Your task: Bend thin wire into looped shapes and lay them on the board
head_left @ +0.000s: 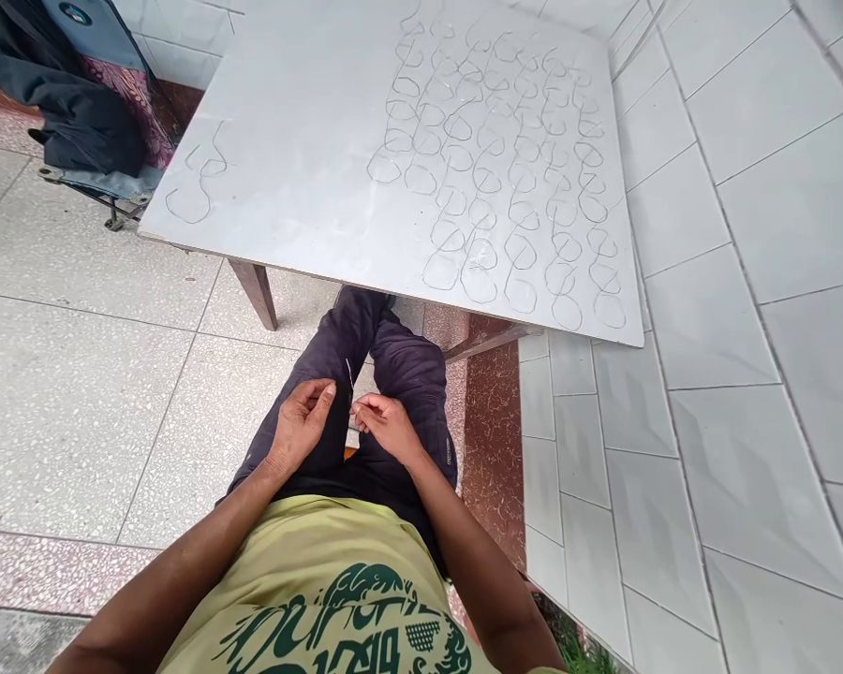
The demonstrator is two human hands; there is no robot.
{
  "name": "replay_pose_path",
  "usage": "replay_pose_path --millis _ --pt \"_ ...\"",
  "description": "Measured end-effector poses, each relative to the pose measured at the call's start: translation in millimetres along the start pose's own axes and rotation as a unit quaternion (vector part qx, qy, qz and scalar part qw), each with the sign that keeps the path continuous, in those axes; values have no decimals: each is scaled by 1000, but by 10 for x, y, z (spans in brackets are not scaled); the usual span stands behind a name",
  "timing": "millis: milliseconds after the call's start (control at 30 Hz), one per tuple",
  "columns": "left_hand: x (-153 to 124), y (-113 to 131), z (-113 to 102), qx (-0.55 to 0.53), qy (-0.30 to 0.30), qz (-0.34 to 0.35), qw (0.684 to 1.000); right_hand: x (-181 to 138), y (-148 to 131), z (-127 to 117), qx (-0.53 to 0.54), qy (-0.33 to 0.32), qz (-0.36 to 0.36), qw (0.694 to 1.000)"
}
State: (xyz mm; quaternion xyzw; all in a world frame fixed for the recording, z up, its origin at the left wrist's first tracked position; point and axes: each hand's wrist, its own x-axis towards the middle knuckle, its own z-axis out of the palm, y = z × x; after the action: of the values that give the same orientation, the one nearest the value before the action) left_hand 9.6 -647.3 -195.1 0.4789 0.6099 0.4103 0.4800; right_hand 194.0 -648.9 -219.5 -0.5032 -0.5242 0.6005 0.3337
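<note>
A thin, pale piece of wire [349, 374] stands up from the fingers of my right hand [388, 427], which is pinched closed on its lower end. Just to its left, my left hand [302, 423] has thumb and forefinger pressed together; whatever they may hold is too small to make out. Both hands are over my lap, a short gap between them. On the white table [302, 159] beyond, rows of thin wire loops [487, 178] lie flat at the right. A few loose bent wires [207, 168] are at the table's left corner.
A folding chair [130, 183] with dark cloth [84, 122] on it stands left of the table. White tiled wall [717, 309] runs close along the right side. A wooden table leg [255, 292] is ahead of my knees, which reach under the table edge.
</note>
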Motion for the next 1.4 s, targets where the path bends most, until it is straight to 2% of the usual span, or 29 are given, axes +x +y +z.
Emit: replay_pose_path --millis 67,167,267,333,433,533,567,633,700,767,1033,1233,1400 --pt "-29 41 27 -9 -23 -12 1000 -8 -57 41 -143 37 -64 987" --pt "-34 53 78 -37 -61 -28 997 -11 -135 122 -308 39 -129 942" --pt "4 14 99 -43 -67 -38 996 -19 -186 192 -381 19 -141 913" --pt "41 -7 80 -46 -66 -52 995 -40 -218 197 -382 10 -153 911" --pt "98 5 9 -65 -78 -87 991 -64 -275 104 -314 57 -160 934" --pt "147 57 -69 -77 -112 -111 984 -8 -317 -65 -211 136 -107 962" --pt "158 77 -86 -73 -133 -111 982 30 -322 -117 -167 135 -78 974" --pt "169 111 -99 -57 -179 -108 976 120 -321 -189 -53 86 -21 995" --pt "162 132 -86 -47 -215 -109 969 199 -314 -205 57 32 12 998" --pt "139 140 -64 -48 -233 -120 964 247 -310 -172 128 3 16 992" --pt "78 132 -65 -80 -254 -191 945 201 -223 -32 200 38 20 979" --pt "79 150 -47 -43 -237 -176 954 161 -213 -27 243 48 24 969" --pt "58 270 -38 -15 -208 -160 965 152 -230 -76 259 45 34 964"
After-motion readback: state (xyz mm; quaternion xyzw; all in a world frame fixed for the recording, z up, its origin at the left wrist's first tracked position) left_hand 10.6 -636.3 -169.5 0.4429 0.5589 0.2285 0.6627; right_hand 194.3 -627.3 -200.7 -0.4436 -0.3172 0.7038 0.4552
